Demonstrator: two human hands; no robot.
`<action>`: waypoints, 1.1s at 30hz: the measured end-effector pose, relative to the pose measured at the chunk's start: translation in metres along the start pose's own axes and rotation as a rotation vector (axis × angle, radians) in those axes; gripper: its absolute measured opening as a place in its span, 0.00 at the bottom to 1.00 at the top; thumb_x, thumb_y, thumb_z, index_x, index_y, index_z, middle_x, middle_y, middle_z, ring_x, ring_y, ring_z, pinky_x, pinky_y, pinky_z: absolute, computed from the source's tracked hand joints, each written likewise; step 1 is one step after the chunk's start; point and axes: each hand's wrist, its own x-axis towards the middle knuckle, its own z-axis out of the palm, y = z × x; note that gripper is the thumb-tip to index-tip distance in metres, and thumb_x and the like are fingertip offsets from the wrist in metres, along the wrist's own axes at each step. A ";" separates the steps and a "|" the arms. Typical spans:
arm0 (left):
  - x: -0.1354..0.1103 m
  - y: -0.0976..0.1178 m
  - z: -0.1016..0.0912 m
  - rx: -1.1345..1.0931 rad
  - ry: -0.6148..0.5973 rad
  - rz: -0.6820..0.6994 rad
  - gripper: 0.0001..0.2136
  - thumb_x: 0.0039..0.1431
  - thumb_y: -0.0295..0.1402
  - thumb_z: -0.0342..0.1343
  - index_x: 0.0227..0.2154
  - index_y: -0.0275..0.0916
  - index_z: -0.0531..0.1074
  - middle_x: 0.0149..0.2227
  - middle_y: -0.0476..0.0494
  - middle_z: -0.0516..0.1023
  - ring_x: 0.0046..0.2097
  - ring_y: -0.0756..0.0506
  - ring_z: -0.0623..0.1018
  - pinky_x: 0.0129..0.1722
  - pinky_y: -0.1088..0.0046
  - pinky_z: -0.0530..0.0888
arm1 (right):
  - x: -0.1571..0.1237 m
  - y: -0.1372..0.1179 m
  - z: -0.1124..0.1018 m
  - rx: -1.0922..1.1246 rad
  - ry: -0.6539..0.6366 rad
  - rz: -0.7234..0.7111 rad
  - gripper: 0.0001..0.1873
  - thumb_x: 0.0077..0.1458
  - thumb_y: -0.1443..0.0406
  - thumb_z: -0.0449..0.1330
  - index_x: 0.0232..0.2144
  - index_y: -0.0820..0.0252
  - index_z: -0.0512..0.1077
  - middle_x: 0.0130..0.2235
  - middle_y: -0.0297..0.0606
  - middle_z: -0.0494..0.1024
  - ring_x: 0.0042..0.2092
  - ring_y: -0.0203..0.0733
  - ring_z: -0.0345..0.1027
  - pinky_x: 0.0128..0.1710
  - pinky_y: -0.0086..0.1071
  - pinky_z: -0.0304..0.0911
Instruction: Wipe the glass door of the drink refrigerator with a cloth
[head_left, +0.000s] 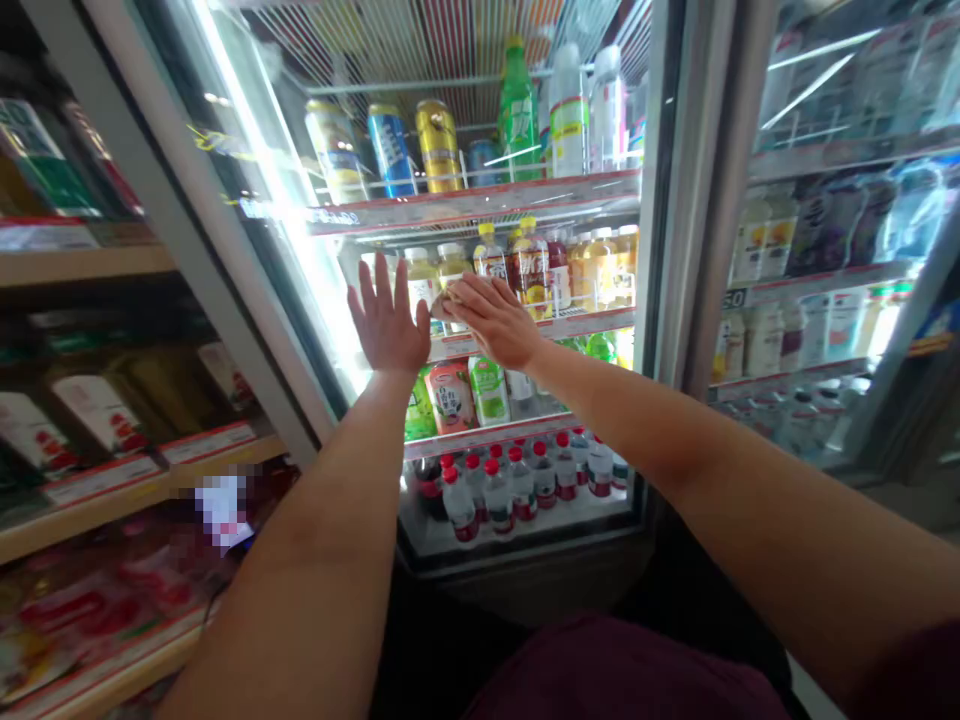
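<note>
Upright display cooler with a clear glass door (pixel 585 525), seen from above, a person's two bare hands raised before it. The left hand (pixel 394 325) is released, its fingers spread and its palm turned to the pane; whether the skin touches the glass cannot be told. The right hand (pixel 499 320) lies with extended fingers over a small, crumpled, beige piece resembling cloth (pixel 442 303), which shows beyond its fingertips, just beside the left thumb; whether the fingers grip it or only cover it cannot be told. The door is bounded on the left by a bright white vertical light strip (pixel 259 170), near the left hand, and on the right by a broad grey metal upright (pixel 686 220), well apart from the right hand. Below, a dark bottom frame (pixel 525 562) closes the pane. Open room extends across the glass above both hands, and beneath them down to that frame. Behind the pane stand tall metal cans (pixel 390 150), a green plastic bottle (pixel 519 115), yellow-capped tea bottles (pixel 531 260) and, lowest, clear red-capped bottles (pixel 499 495). Wooden shelving (pixel 82 262) flanks the door at left, a second glass-fronted cooler (pixel 817 275) at right. The forearms converge from the lower corners.
</note>
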 end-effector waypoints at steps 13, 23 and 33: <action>0.000 -0.003 0.001 0.012 0.004 0.006 0.34 0.76 0.48 0.50 0.78 0.40 0.59 0.81 0.39 0.49 0.82 0.36 0.39 0.79 0.50 0.30 | 0.046 0.031 -0.021 -0.058 0.192 0.209 0.33 0.73 0.73 0.47 0.74 0.50 0.67 0.80 0.32 0.59 0.82 0.51 0.44 0.83 0.57 0.39; 0.000 -0.006 0.003 0.025 0.018 0.016 0.33 0.76 0.47 0.51 0.78 0.38 0.61 0.81 0.37 0.51 0.82 0.35 0.41 0.79 0.49 0.32 | 0.022 0.043 -0.034 -0.084 0.184 0.214 0.32 0.73 0.71 0.47 0.74 0.52 0.68 0.79 0.33 0.61 0.81 0.52 0.47 0.82 0.56 0.43; 0.000 -0.009 0.006 0.050 0.014 0.032 0.34 0.74 0.43 0.51 0.78 0.35 0.60 0.81 0.35 0.50 0.82 0.33 0.40 0.79 0.47 0.31 | 0.005 0.050 -0.044 -0.107 0.095 0.192 0.32 0.73 0.69 0.49 0.74 0.48 0.67 0.79 0.31 0.61 0.81 0.54 0.49 0.82 0.59 0.40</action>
